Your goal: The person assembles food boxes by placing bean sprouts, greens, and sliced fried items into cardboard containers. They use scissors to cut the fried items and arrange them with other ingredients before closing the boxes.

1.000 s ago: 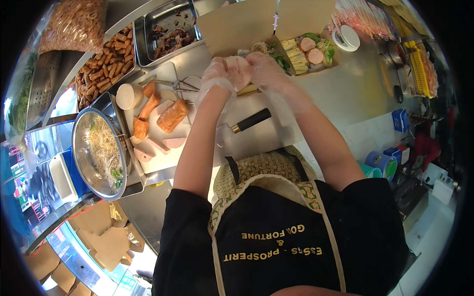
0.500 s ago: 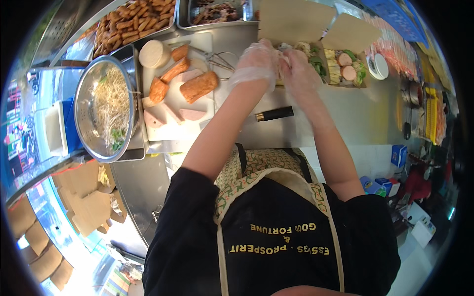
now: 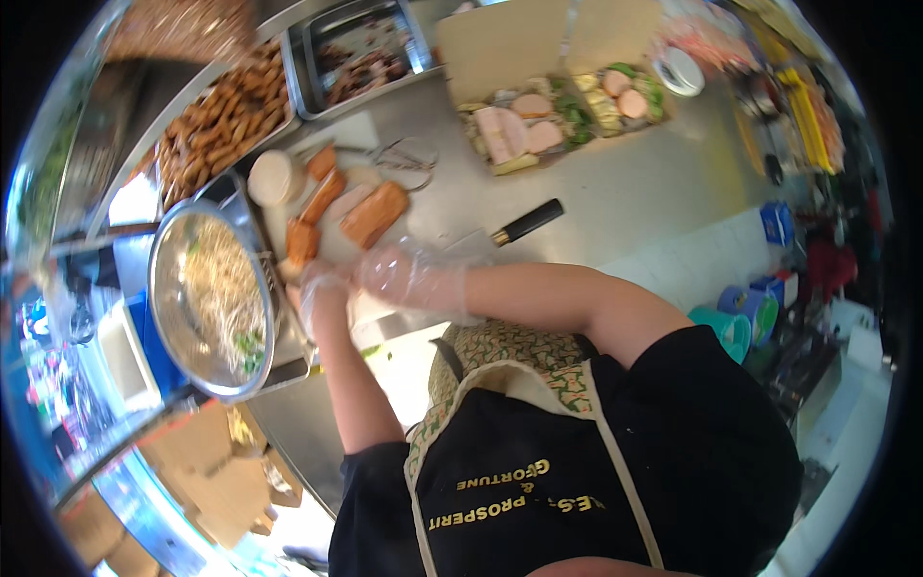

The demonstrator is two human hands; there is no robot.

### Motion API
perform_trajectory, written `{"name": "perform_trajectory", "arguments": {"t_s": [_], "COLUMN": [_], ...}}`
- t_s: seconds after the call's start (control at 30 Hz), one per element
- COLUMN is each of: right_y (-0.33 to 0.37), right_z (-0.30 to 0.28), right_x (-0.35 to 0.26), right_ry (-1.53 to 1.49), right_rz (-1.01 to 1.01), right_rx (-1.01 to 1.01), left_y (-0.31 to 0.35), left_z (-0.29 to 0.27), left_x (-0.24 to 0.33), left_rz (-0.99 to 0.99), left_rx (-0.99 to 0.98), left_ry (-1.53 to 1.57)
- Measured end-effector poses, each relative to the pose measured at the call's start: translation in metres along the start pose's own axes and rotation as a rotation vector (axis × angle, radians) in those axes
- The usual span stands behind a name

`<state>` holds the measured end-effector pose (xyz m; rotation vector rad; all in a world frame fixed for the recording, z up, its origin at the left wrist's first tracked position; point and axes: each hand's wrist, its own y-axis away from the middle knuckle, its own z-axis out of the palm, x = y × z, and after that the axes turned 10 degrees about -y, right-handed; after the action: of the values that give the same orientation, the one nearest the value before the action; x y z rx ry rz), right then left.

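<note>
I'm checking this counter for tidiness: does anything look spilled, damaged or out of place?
No spill or damage stands out. The black-handled tool, probably a knife, looks a little odd: it lies loose and slanted on the counter, blade end toward the right hand.

gloved left grip (image 3: 325,286) and right grip (image 3: 388,275) over white board (image 3: 360,129), knife (image 3: 525,225) nearby, sprouts (image 3: 224,287) in bowl (image 3: 180,332)

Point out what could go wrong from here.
The black-handled tool, apparently a knife, lies with its blade end close to the right hand; a careless move might snag the glove.
The left hand could bump the browned piece beside it.
The larger cardboard box stands open, so something might drop in.
</note>
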<state>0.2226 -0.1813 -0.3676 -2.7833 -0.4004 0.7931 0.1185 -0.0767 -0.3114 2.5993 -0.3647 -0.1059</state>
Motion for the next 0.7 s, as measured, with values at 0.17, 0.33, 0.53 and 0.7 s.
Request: {"name": "perform_trajectory", "arguments": {"t_s": [0.17,0.33,0.53,0.7], "right_y": [0.010,0.087,0.200,0.226], "right_z": [-0.041,-0.158,-0.303,-0.312], "right_x": [0.004,0.050,0.159,0.246], "right_ry": [-0.010,-0.482,-0.547,-0.331], "right_rz": [-0.057,0.320,0.796,0.915], "right_rx": [-0.006,0.192,0.622,0.436], "left_y": [0.030,0.055,0.043,0.035], "left_z": [-0.023,-0.045,-0.039,-0.051], "left_x": [0.009,0.093,0.309,0.438], "left_rz": [-0.079,0.203,0.632,0.587], "left_rx": [-0.113,-0.288,-0.334,-0.223], "left_ry": [0.145,0.742,0.775,0.314]}}
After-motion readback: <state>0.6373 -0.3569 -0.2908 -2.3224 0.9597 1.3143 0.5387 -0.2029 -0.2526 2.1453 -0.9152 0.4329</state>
